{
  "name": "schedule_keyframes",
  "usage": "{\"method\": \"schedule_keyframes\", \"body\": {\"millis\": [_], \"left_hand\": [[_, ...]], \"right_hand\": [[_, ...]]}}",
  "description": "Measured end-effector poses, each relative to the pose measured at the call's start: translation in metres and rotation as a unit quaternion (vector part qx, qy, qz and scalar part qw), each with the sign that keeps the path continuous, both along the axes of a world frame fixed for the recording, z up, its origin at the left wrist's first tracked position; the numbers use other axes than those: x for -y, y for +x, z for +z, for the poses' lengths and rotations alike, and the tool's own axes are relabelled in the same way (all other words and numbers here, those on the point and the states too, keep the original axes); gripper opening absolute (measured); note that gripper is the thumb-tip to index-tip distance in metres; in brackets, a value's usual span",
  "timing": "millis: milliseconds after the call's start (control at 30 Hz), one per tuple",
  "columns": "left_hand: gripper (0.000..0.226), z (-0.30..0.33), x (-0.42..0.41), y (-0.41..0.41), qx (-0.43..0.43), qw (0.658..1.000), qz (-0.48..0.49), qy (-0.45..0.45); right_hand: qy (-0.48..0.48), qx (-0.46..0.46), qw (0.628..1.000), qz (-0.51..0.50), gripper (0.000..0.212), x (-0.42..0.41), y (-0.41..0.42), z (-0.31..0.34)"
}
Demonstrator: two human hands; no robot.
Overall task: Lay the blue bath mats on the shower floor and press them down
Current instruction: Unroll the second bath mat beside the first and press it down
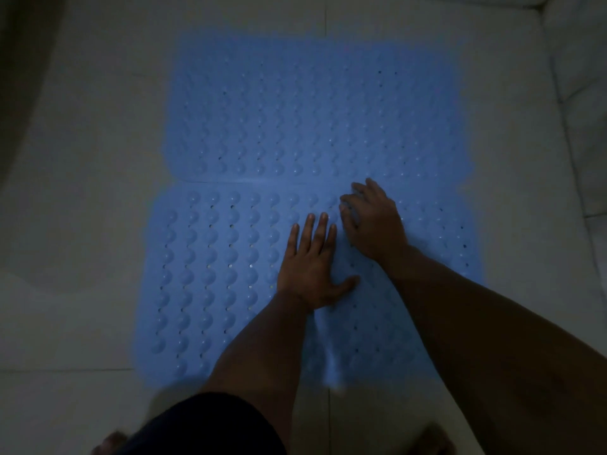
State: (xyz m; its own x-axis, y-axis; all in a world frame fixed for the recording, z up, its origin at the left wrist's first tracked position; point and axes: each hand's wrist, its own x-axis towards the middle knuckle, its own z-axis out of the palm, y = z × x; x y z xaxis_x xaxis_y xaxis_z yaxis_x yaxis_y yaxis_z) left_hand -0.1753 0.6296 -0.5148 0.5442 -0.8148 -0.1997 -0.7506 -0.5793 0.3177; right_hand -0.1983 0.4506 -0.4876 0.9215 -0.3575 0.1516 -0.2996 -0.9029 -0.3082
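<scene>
Two blue bath mats lie flat on the pale tiled floor (82, 192), meeting edge to edge along a seam that runs from nine o'clock to three o'clock across the middle of what we see. At nine o'clock the tiles show their grout lines. The far mat (312, 110) fills the twelve o'clock side, its bumps and small holes in rows. The near mat (213, 274) fills the six o'clock side. Our left hand (312, 270) rests palm down on the near mat with fingers straight and thumb spread, gripping nothing. Just beside it, toward one o'clock, our right hand (374, 221) also touches the near mat close to the seam; its fingers bend a little at the tips yet hold nothing. At three o'clock a raised tiled ledge (578, 93) borders the floor.
</scene>
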Motion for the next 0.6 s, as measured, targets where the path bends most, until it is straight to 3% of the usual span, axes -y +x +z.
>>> {"method": "schedule_keyframes", "body": {"millis": [100,167,233,367,600], "left_hand": [[0.098,0.025,0.006,0.020,-0.104,0.994,0.002,-0.016],[0.075,0.044,-0.009,0.043,-0.125,0.989,0.042,-0.065],[0.061,0.050,-0.035,0.066,-0.048,0.991,0.086,-0.089],[0.065,0.049,-0.088,0.090,0.056,0.988,0.133,-0.046],[0.062,0.035,-0.116,0.091,0.094,0.985,0.146,-0.020]], "right_hand": [[0.058,-0.045,0.997,-0.025,0.035,-0.010,0.007,0.035],[0.088,-0.063,0.994,-0.017,0.036,-0.027,0.013,0.051],[0.104,-0.075,0.992,-0.011,0.048,-0.051,0.017,0.052],[0.071,-0.108,0.992,0.013,0.050,-0.116,0.017,0.016],[0.002,-0.148,0.989,-0.007,0.079,-0.177,0.013,-0.018]]}}
